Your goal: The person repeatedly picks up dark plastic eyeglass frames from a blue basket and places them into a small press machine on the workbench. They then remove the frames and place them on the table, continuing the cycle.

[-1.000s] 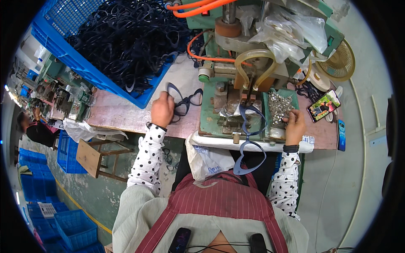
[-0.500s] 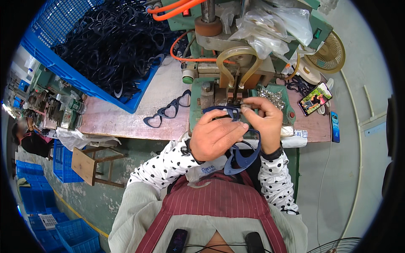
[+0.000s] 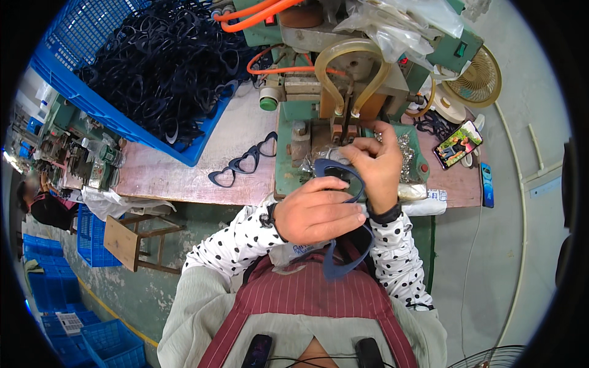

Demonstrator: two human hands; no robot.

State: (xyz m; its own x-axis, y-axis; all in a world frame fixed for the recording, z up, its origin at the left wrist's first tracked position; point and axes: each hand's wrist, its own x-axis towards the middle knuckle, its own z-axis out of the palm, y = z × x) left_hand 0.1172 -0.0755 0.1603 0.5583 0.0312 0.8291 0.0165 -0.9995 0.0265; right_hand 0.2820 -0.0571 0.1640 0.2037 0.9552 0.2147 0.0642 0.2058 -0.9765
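Note:
My left hand (image 3: 316, 211) is closed round a navy-blue strap piece (image 3: 343, 267) with large rounded cut-outs. One end of the strap curves up past the fingers, while the other hangs over my lap. Beside that upper end, my right hand (image 3: 377, 165) has its thumb and forefinger pinched together; whatever lies between them is too small to make out. Both hands are just in front of a green bench press (image 3: 294, 162), below its metal jaws (image 3: 345, 132). A similar navy strap (image 3: 246, 161) lies on the table to the left.
A blue crate (image 3: 193, 153) heaped with navy straps (image 3: 165, 80) stands at the back left. Small shiny metal parts (image 3: 406, 150) sit right of the jaws. Farther right are a phone (image 3: 459, 144), a blue object (image 3: 487, 184) and a fan (image 3: 475, 76). A wooden stool (image 3: 123, 242) stands lower left.
The strap has come away from the press jaws toward me and its hanging end is lower. My right fingers have shifted up and slightly left. The press head and its tubes have moved.

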